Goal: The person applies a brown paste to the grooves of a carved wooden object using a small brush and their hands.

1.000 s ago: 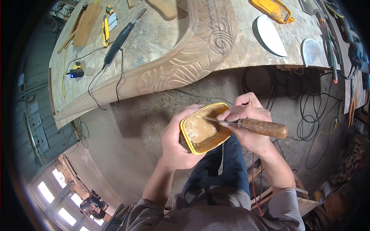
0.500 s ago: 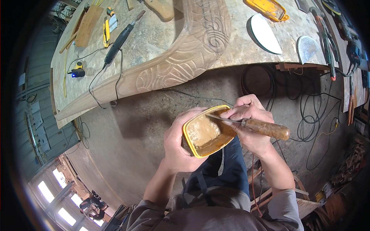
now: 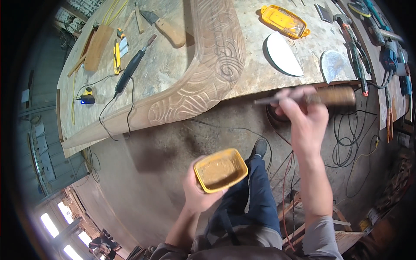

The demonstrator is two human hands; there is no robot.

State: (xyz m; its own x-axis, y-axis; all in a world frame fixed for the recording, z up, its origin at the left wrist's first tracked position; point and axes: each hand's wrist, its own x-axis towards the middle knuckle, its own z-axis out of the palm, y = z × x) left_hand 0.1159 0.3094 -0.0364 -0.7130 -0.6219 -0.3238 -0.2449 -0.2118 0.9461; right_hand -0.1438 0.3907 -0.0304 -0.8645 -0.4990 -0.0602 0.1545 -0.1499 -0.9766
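My left hand (image 3: pixel 196 194) is closed round a yellow plastic tub (image 3: pixel 220 172) with tan-brown material on its inside. My right hand (image 3: pixel 307 121) is lifted toward the workbench's front edge, closed on a tool with a thick wooden handle (image 3: pixel 336 96) and a thin metal end, blurred by motion. Just beyond both hands, a long curved piece of pale brown wood (image 3: pixel 203 95) lies on the bench, carved with swirls and grooves. A matching yellow lid (image 3: pixel 284 21) rests on the bench at the back right.
The plywood bench (image 3: pixel 255 86) bears a corded rotary tool (image 3: pixel 130 71), a wooden-handled blade (image 3: pixel 169 32), a yellow knife (image 3: pixel 117 58), two semicircular plates (image 3: pixel 281 55) and several power tools at far right. Cables (image 3: pixel 351 147) coil on the floor. A person (image 3: pixel 102 245) is in the far lower left.
My right hand has drawn the tool out of the tub and moved up and to the right. My left hand has lowered the tub. The bench appears slightly shifted as the view moves.
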